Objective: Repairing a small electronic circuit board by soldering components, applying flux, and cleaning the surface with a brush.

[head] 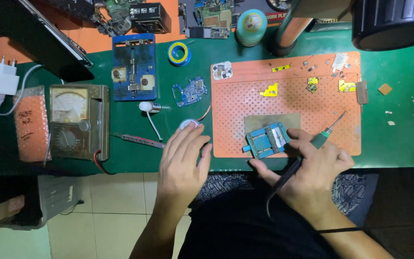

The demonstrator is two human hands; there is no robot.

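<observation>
While the right hand [312,168] closes around a soldering iron [323,139], its thumb rests beside a small blue clamp [267,140] near the front edge of the orange mat [245,96]. The left hand [184,158] lies flat and empty, fingers over a small round tin [188,124] on the green table [398,129]. Bare mat lies open behind the clamp. A teal round tub [251,26] with a yellow label stands at the back.

Colours near the hands. Green bench cover [398,139] under both hands. Orange mat [283,100] with a grid of small dots, just beyond the right hand [312,168]. Blue clamp [267,140] at the right hand's fingertips, on a grey plate [269,120]. Small white round tin [188,125] at the left hand's [184,160] fingertips. Blue circuit board [189,91] beyond the left hand. Brownish meter [75,120] with pale dial, far left of it.
</observation>
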